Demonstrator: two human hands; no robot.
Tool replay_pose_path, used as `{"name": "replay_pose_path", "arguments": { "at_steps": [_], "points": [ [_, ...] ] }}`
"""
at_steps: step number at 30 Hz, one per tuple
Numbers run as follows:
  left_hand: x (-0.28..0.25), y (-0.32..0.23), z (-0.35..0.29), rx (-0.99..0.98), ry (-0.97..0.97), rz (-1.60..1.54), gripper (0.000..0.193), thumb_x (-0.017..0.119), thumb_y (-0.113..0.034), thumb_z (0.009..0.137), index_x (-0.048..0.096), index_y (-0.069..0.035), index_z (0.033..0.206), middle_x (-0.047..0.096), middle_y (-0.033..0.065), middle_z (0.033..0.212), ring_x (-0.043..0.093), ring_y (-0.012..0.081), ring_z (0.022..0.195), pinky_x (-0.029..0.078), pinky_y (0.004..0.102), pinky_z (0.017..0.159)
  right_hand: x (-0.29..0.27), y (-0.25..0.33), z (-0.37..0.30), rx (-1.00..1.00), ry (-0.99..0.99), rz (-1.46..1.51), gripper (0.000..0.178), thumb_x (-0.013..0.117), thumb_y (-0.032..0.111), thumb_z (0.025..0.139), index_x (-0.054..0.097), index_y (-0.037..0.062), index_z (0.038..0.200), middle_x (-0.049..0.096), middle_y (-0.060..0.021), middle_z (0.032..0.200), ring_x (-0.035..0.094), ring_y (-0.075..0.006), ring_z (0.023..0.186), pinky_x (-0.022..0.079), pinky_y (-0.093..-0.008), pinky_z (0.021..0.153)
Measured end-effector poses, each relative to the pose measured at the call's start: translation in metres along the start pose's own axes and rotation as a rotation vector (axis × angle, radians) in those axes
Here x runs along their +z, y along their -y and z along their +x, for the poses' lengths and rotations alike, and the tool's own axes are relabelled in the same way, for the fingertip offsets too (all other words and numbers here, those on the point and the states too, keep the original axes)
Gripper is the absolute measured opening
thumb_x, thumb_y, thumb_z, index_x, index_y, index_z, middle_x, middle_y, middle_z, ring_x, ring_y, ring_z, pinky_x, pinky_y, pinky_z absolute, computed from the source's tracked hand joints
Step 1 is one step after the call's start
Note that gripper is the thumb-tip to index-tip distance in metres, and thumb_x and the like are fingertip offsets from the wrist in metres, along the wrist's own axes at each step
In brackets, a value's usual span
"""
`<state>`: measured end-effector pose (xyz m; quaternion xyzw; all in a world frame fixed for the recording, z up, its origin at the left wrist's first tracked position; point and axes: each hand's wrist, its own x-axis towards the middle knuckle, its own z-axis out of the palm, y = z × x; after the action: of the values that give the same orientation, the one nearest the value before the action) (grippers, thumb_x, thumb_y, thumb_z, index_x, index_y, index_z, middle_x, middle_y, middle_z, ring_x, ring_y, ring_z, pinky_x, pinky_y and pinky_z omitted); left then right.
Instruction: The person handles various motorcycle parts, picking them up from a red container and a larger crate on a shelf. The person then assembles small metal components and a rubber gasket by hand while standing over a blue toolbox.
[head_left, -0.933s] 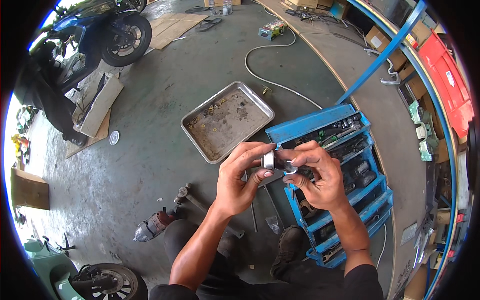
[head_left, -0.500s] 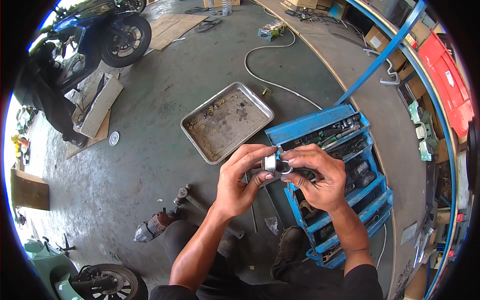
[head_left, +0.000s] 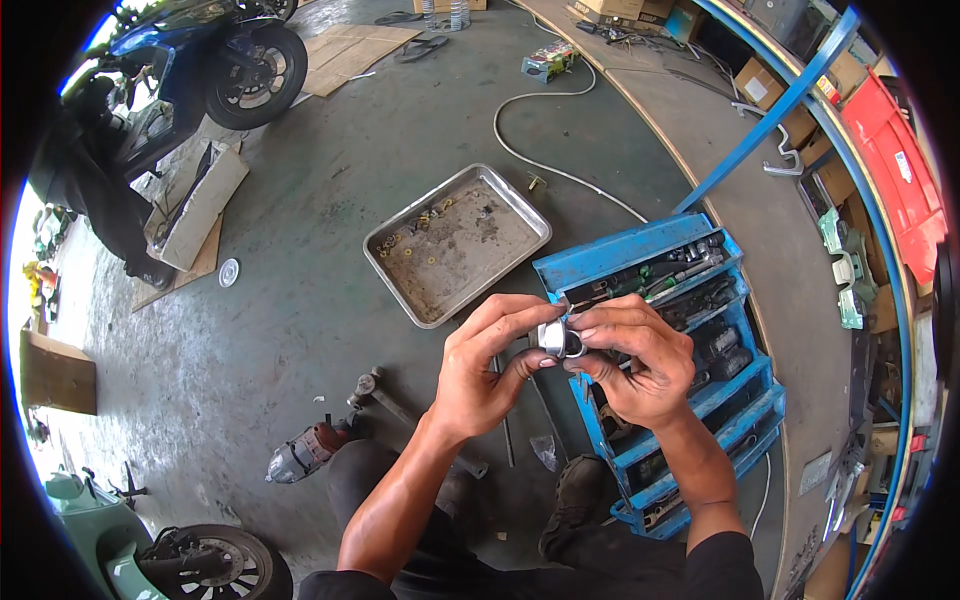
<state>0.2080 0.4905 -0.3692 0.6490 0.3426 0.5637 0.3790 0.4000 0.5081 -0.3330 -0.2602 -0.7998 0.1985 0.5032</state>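
Grey floor (head_left: 290,290) stretches left from a blue metal toolbox (head_left: 610,248). The left hand (head_left: 480,365) pinches a silver metal cylinder (head_left: 550,338), the right hand (head_left: 645,365) a silver ring (head_left: 575,345) (closer together than before).

We see a stained grey-green floor (head_left: 300,270), bright glare on it far left; along the right, grey ledge (head_left: 775,230), blue-framed shelving (head_left: 771,106), cardboard boxes (head_left: 757,83).

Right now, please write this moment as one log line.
Left hand: holds silver part | right hand: holds another metal part beside it | nearby: blue toolbox, metal tray, hammer
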Motion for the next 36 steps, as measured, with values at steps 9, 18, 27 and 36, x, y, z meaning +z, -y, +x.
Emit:
{"name": "replay_pose_path", "arguments": {
  "at_steps": [9, 18, 27, 36],
  "points": [
    [-0.0024, -0.0008, 0.0015, 0.093, 0.028, 0.103, 0.040, 0.077, -0.008, 0.076, 0.066, 0.000, 0.113, 0.066, 0.0138, 0.110, 0.063, 0.0269, 0.102, 0.052, 0.0366, 0.086, 0.0028, 0.0014, 0.0005, -0.058, -0.024, -0.025, 0.030, 0.084, 0.006, 0.070, 0.067, 0.0025, 0.094, 0.072, -0.0113, 0.097, 0.069, -0.0263, 0.085, 0.056, -0.0341, 0.071],
    [-0.0030, -0.0003, 0.0006, 0.106, 0.026, 0.119, 0.039, 0.077, -0.007, 0.076, 0.066, 0.000, 0.113, 0.066, 0.0142, 0.109, 0.063, 0.0270, 0.102, 0.051, 0.0361, 0.086, 0.0066, -0.0006, -0.0018, -0.046, -0.039, 0.018, 0.031, 0.084, 0.007, 0.070, 0.066, 0.0036, 0.094, 0.071, -0.0110, 0.096, 0.068, -0.0257, 0.085, 0.056, -0.0341, 0.071],
    [-0.0001, -0.0028, -0.0001, 0.085, 0.006, 0.086, 0.042, 0.076, 0.000, 0.073, 0.067, -0.004, 0.114, 0.065, 0.0119, 0.110, 0.064, 0.0273, 0.100, 0.053, 0.0363, 0.084, 0.0061, -0.0048, -0.0015, -0.026, -0.040, 0.091, 0.028, 0.084, 0.006, 0.071, 0.066, 0.0044, 0.093, 0.071, -0.0115, 0.097, 0.068, -0.0258, 0.084, 0.055, -0.0338, 0.070],
    [0.0008, -0.0017, -0.0017, 0.101, 0.015, 0.110, 0.037, 0.076, -0.007, 0.077, 0.066, -0.001, 0.112, 0.067, 0.0140, 0.107, 0.064, 0.0269, 0.100, 0.053, 0.0360, 0.084, 0.0083, -0.0053, -0.0043, -0.056, -0.057, 0.062, 0.023, 0.082, 0.004, 0.073, 0.067, 0.0031, 0.090, 0.071, -0.0120, 0.097, 0.067, -0.0248, 0.082, 0.054, -0.0326, 0.068]
  ]
}}
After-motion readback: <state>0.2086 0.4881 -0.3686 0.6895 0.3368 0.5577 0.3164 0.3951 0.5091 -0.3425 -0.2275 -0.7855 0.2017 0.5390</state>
